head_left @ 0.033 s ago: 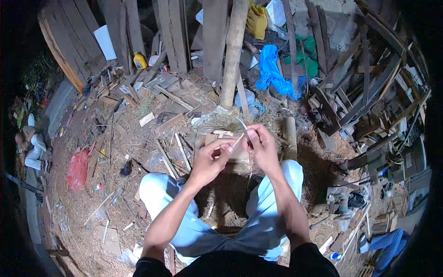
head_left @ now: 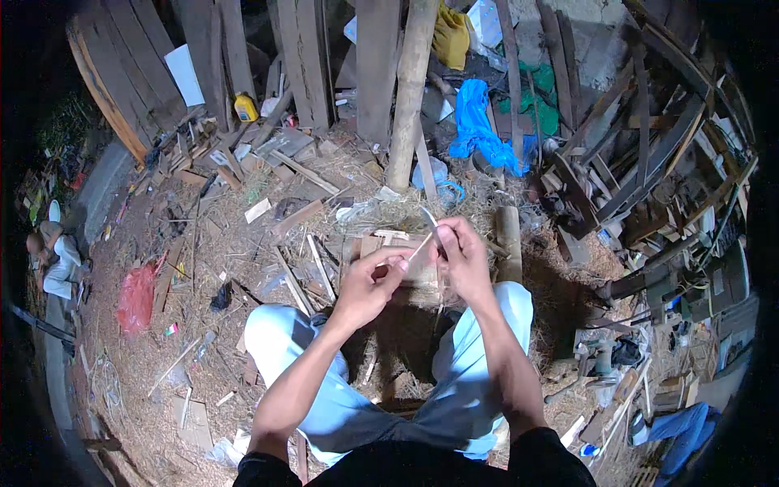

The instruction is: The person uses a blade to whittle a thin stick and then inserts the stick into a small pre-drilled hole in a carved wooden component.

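Observation:
Above my knees, my left hand (head_left: pixel 372 282) pinches a thin pale wooden stick (head_left: pixel 419 247) between thumb and fingers. The stick slants up toward my right hand (head_left: pixel 462 261), which is closed around a knife with a narrow curved blade (head_left: pixel 428 217). The blade's bright tip points up and left, close to the stick's upper end. Most of the knife's handle is hidden by my right fingers, and I cannot tell whether the blade touches the stick. Below the hands lies a wooden block (head_left: pixel 420 294) between my legs.
Wood scraps and shavings cover the ground. A bamboo post (head_left: pixel 411 97) stands ahead, near a blue plastic sheet (head_left: pixel 475 126). A red plastic bag (head_left: pixel 138 299) lies left, and timber (head_left: pixel 625 183) is piled right. People sit at far left (head_left: pixel 61 260) and lower right (head_left: pixel 682 434).
The knife and my right hand have shifted very slightly, the blade tip going a little to the right. My left hand and the stick stay almost in place.

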`<act>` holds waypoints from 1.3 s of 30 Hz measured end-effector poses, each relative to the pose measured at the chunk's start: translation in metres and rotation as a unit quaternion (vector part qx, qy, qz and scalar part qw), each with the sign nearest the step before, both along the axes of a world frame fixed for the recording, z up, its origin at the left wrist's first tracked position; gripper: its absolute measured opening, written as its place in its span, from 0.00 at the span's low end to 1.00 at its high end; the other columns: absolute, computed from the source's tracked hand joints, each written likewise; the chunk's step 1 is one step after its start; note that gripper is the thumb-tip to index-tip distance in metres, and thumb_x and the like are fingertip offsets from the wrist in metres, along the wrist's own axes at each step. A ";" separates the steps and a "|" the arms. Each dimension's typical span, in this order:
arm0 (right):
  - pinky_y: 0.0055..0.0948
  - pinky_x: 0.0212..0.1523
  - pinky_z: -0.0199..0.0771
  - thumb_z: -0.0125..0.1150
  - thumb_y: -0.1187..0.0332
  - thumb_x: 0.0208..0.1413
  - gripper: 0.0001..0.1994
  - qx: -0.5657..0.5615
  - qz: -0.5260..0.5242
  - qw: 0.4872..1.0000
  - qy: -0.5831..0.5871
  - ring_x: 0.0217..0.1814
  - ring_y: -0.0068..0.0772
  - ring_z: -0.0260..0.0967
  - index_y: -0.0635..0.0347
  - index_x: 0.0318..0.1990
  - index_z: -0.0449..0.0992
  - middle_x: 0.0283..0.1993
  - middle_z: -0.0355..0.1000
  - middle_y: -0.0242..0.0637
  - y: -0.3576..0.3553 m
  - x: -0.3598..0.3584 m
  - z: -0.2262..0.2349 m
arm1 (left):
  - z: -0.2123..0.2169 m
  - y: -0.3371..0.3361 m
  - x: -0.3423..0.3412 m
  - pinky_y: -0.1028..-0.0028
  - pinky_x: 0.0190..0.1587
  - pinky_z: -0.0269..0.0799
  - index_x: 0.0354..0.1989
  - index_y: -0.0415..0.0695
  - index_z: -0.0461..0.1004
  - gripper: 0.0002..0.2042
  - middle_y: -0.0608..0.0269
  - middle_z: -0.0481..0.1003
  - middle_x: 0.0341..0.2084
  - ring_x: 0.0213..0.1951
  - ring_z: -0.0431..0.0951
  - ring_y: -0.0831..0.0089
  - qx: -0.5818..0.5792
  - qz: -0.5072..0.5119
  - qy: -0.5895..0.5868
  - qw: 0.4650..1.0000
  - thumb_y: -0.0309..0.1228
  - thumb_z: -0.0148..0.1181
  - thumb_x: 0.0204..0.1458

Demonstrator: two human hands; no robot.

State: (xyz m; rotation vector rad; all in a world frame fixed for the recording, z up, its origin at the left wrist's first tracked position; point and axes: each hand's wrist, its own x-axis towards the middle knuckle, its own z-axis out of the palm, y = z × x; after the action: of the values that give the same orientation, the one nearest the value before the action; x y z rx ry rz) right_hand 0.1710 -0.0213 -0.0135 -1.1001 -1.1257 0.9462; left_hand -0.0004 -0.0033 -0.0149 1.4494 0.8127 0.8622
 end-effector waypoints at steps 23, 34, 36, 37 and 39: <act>0.15 0.16 0.48 0.49 0.65 0.60 0.07 -0.102 0.164 0.979 0.059 0.17 0.13 0.50 0.59 0.39 0.67 0.20 0.62 0.28 -0.007 0.004 0.006 | 0.006 -0.003 0.000 0.83 0.20 0.55 0.38 0.40 0.75 0.08 0.71 0.71 0.22 0.19 0.60 0.87 -0.004 0.020 0.007 1.000 0.30 0.55 0.54; 0.15 0.15 0.49 0.49 0.63 0.60 0.10 -0.156 0.118 0.980 0.036 0.15 0.10 0.50 0.58 0.30 0.69 0.19 0.61 0.22 -0.007 0.022 0.017 | 0.009 -0.003 0.000 0.84 0.18 0.49 0.38 0.39 0.74 0.09 0.72 0.67 0.21 0.18 0.58 0.87 -0.157 -0.039 -0.069 0.984 0.32 0.56 0.54; 0.14 0.15 0.49 0.48 0.63 0.61 0.10 -0.143 0.097 0.984 0.043 0.15 0.10 0.50 0.58 0.32 0.69 0.19 0.61 0.22 -0.005 0.025 0.017 | 0.011 -0.004 0.000 0.84 0.18 0.48 0.38 0.39 0.75 0.09 0.72 0.67 0.21 0.18 0.58 0.87 -0.159 -0.042 -0.056 0.985 0.32 0.56 0.54; 0.14 0.15 0.49 0.48 0.63 0.61 0.10 -0.143 0.100 0.984 0.040 0.16 0.10 0.50 0.58 0.32 0.69 0.19 0.61 0.22 -0.005 0.026 0.019 | 0.011 -0.003 -0.001 0.84 0.18 0.49 0.38 0.39 0.74 0.09 0.72 0.67 0.21 0.18 0.58 0.87 -0.157 -0.043 -0.055 0.985 0.32 0.56 0.54; 0.13 0.16 0.49 0.48 0.62 0.61 0.10 -0.141 0.115 0.982 0.059 0.16 0.11 0.50 0.59 0.34 0.68 0.21 0.62 0.24 -0.005 0.025 0.017 | 0.008 -0.002 -0.002 0.84 0.18 0.49 0.38 0.40 0.74 0.09 0.71 0.67 0.21 0.17 0.59 0.87 -0.153 -0.044 -0.052 0.986 0.32 0.56 0.54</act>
State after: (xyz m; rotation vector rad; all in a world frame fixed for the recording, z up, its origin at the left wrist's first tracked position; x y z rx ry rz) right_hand 0.1964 -0.0260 0.0033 -1.1378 -1.0587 1.3684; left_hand -0.0029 -0.0049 -0.0067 1.1515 0.7603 0.7062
